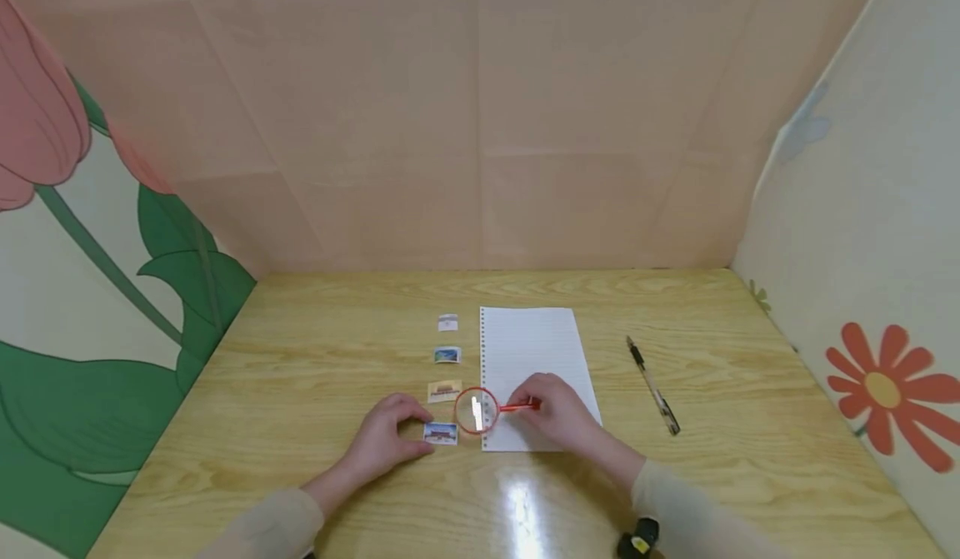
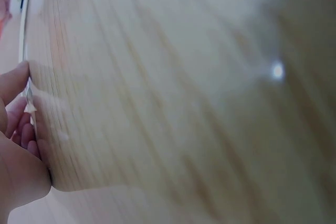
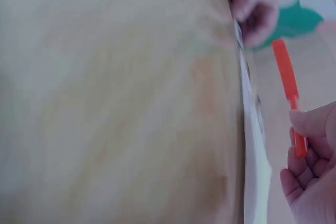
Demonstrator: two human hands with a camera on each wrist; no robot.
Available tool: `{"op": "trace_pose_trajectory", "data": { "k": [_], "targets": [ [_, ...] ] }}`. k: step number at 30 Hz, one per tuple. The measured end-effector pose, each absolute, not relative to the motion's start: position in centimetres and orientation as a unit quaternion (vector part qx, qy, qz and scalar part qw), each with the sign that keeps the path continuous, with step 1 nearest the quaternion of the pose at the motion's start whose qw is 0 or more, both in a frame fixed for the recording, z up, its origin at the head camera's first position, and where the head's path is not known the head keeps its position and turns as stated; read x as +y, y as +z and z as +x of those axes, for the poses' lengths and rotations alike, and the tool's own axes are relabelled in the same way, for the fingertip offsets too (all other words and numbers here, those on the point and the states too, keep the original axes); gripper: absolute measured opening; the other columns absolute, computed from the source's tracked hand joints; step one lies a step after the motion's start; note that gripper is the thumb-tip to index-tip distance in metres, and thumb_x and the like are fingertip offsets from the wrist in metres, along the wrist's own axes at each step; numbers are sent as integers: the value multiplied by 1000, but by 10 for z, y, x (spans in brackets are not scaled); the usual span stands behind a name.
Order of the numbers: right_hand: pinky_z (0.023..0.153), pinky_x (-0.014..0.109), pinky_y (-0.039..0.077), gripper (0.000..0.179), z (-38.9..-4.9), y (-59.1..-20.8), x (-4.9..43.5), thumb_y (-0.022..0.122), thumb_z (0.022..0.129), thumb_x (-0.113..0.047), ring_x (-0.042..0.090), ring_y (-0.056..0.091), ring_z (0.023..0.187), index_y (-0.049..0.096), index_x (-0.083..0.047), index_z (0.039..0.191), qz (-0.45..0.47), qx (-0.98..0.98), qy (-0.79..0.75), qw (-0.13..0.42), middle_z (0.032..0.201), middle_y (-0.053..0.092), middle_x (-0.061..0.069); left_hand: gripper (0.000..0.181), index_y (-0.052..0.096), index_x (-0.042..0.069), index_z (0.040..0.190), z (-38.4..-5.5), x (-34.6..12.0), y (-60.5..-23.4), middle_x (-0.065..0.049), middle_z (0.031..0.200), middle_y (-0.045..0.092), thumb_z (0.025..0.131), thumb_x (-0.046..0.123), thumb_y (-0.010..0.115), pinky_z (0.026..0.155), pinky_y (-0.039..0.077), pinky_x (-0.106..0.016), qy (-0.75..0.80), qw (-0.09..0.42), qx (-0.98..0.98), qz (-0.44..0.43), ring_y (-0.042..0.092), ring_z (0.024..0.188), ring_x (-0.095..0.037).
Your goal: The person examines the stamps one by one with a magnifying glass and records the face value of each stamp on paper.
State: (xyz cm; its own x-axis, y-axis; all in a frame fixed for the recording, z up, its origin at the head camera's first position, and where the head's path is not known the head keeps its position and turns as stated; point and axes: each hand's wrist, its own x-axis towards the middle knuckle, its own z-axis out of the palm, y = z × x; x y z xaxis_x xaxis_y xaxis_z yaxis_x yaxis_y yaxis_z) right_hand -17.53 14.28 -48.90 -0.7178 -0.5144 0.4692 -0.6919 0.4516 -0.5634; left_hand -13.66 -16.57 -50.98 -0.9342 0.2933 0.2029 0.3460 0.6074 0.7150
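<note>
In the head view my left hand (image 1: 384, 436) has its thumb and forefinger at the left end of the nearest stamp (image 1: 440, 434), which shows a building on blue and lies on the table. My right hand (image 1: 553, 409) pinches the handle of a red-rimmed magnifying glass (image 1: 477, 411). Its lens hangs just right of that stamp, over the left edge of a lined sheet of paper (image 1: 528, 342). In the right wrist view the magnifying glass (image 3: 286, 72) appears edge-on, raised above the sheet. The left wrist view shows the left thumb down at the table surface.
Beyond the nearest stamp, a yellowish stamp (image 1: 445, 391), a blue-green stamp (image 1: 447, 355) and a pale stamp (image 1: 447, 322) form a column. A black-capped pen (image 1: 652, 386) lies right of the paper. Printed panels border the wooden table (image 1: 337, 334).
</note>
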Motion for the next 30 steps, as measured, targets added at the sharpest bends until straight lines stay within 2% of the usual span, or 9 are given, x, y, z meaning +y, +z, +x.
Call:
{"op": "trace_pose_trajectory", "data": {
  "k": [9, 13, 20, 27, 30],
  "targets": [
    [62, 27, 48, 22, -196, -485, 239, 77, 73, 12, 13, 54, 72, 73, -6, 85, 250, -878, 372, 169, 80, 66, 1, 34, 75, 15, 97, -137, -165, -508, 2, 106, 62, 68, 19, 92, 97, 46, -49, -405, 17, -899, -166, 59, 104, -23],
    [64, 23, 46, 16, -204, -487, 287, 78, 76, 9, 12, 55, 74, 73, -3, 87, 188, -897, 350, 190, 83, 66, 4, 34, 74, 15, 97, -136, -165, -507, 2, 106, 62, 67, 19, 92, 97, 46, -49, -406, 16, -899, -164, 59, 104, -24],
    [59, 21, 42, 8, -206, -485, 353, 74, 85, 0, 4, 50, 71, 72, 1, 93, 87, -928, 316, 176, 85, 66, 11, 34, 74, 15, 97, -137, -165, -510, 1, 108, 62, 68, 21, 92, 98, 46, -50, -405, 16, -899, -166, 59, 105, -25],
    [58, 20, 39, 14, -206, -498, 396, 72, 90, -10, 0, 48, 68, 72, 2, 98, 16, -938, 306, 160, 83, 66, 9, 35, 74, 15, 97, -136, -165, -509, 1, 108, 62, 67, 22, 92, 98, 45, -51, -402, 17, -901, -164, 59, 105, -25],
    [59, 22, 39, 15, -206, -503, 408, 70, 92, -11, 3, 49, 69, 72, 3, 98, -4, -942, 298, 154, 85, 67, 11, 35, 74, 15, 97, -136, -165, -509, 0, 108, 62, 68, 22, 92, 98, 45, -51, -402, 16, -900, -165, 59, 105, -26]
  ]
}}
